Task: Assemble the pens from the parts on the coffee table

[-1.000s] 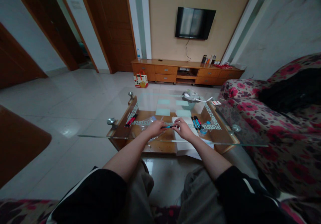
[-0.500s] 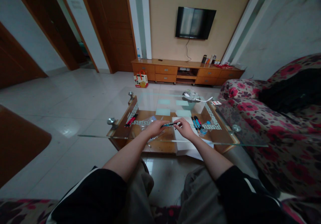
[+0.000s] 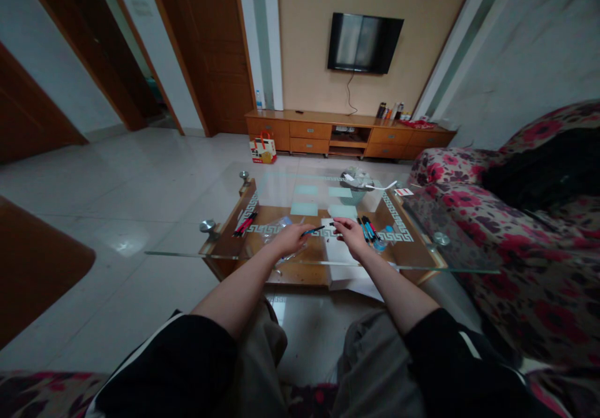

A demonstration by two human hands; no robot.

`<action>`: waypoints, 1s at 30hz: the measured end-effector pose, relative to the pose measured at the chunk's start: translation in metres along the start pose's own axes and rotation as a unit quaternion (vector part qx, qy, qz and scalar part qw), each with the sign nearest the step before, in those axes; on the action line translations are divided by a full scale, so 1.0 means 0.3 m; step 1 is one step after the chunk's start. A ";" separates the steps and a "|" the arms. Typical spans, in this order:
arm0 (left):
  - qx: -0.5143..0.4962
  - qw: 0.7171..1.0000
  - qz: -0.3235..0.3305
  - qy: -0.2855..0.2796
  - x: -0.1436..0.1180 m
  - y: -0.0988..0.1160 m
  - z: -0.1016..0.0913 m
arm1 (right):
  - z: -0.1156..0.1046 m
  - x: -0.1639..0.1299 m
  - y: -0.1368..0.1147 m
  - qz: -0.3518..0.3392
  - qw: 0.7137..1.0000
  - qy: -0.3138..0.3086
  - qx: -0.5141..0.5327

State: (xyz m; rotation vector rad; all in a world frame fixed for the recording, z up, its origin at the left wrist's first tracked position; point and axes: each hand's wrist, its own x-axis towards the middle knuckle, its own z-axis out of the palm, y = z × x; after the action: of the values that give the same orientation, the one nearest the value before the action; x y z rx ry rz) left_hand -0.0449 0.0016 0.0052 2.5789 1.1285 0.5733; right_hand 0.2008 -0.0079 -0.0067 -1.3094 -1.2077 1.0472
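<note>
Left hand grips a blue pen, right hand pinches its black cap above the glass bench; no legible writing

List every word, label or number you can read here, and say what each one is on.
None can be read.
Red and white bag by the TV cabinet: print too small and blurred.
Red and white card on the glass table: marks illegible.
Pen in the left hand and pens beside the right hand: no legible print.
</note>
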 end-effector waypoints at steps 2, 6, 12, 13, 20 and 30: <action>-0.001 1.000 -0.003 -0.001 0.000 0.002 -0.001 | -0.016 0.011 0.013 -0.041 0.997 0.021 -0.066; 0.000 1.000 -0.009 0.000 0.001 0.005 -0.001 | -0.047 0.015 0.035 -0.145 0.962 0.010 -0.231; 0.008 1.000 -0.013 0.001 -0.002 0.011 -0.006 | -0.053 -0.002 0.034 -0.176 0.921 -0.048 -0.345; 0.008 1.000 -0.013 0.001 -0.003 0.013 -0.008 | -0.051 -0.003 0.034 -0.177 0.916 -0.060 -0.355; 0.004 1.000 -0.016 0.002 -0.001 0.011 -0.007 | -0.048 -0.001 0.053 -0.163 0.896 -0.106 -0.399; 0.000 1.000 -0.013 0.001 -0.003 0.014 -0.011 | -0.041 -0.009 0.052 -0.179 0.892 -0.133 -0.393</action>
State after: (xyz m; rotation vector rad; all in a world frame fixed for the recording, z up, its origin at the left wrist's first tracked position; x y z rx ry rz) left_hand -0.0443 -0.0016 0.0094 2.5608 1.1607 0.5712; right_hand 0.2142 -0.0117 -0.0210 -1.4644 -2.1311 0.4673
